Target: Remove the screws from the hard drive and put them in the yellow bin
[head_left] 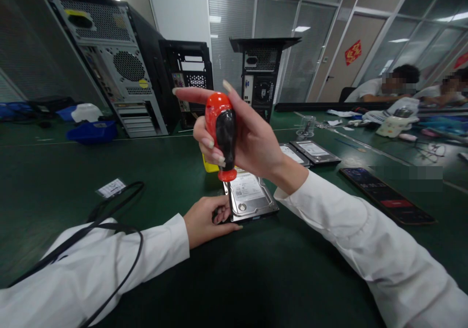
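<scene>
A red and black screwdriver (pixel 221 133) stands upright with its shaft pointing down at the left edge of a silver hard drive (pixel 250 194). My right hand (pixel 248 140) is wrapped round its handle, index finger stretched out to the left. My left hand (pixel 210 218) rests on the table at the drive's lower left corner, fingers curled against its side; whether they hold anything small is hidden. The drive lies label up on the green table (pixel 164 279). Part of a yellow object (pixel 210 165) shows behind the screwdriver.
Two more hard drives (pixel 316 151) lie behind my right wrist, near a clear container (pixel 306 126). A phone (pixel 387 196) is at right. Computer cases (pixel 127 69) and a blue tray (pixel 92 132) stand behind; a black cable (pixel 141 240) crosses my left sleeve. Two people sit far right.
</scene>
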Tool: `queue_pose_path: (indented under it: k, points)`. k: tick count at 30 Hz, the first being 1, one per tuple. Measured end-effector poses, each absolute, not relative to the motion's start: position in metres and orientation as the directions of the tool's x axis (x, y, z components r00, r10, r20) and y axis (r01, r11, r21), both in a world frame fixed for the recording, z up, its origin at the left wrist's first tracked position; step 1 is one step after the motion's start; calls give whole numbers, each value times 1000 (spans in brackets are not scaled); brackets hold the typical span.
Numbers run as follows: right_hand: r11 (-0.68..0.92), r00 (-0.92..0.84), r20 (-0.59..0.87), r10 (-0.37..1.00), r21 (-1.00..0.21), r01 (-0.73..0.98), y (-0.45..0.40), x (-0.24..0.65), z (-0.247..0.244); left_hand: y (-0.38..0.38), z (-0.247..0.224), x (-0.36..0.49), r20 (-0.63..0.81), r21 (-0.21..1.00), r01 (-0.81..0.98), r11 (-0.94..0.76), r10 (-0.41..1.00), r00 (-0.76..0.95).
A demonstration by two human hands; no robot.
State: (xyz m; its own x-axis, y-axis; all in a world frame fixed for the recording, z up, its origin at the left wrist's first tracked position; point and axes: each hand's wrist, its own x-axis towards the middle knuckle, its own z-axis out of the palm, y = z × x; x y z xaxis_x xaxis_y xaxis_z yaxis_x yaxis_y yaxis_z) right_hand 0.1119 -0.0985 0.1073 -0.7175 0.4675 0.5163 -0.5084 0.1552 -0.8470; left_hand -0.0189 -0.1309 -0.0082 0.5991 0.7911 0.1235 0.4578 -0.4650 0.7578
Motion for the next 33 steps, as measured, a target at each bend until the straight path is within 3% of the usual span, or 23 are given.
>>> queue_pose_path:
  k: [5, 12, 19, 23, 33]
  points:
    - [106, -721, 610, 329, -783, -614, -90, 114, 103, -131, -8, -19, 123, 750, 466, -469, 791, 599]
    - [96, -696, 597, 400, -782, -616, -90, 115, 105, -130, -11, -20, 126, 742, 472, -477, 790, 600]
    - [45, -688, 651, 319, -736, -676, -89, 116, 104, -130, -11, -20, 128, 738, 474, -480, 789, 601]
    - [46, -735, 588, 337, -790, -611, -89, 118, 105, -130, -11, -20, 110, 738, 486, -468, 794, 597]
    - [63, -658, 698, 283, -698, -713, -85, 116, 105, -131, -9, -19, 121, 739, 477, -475, 791, 600]
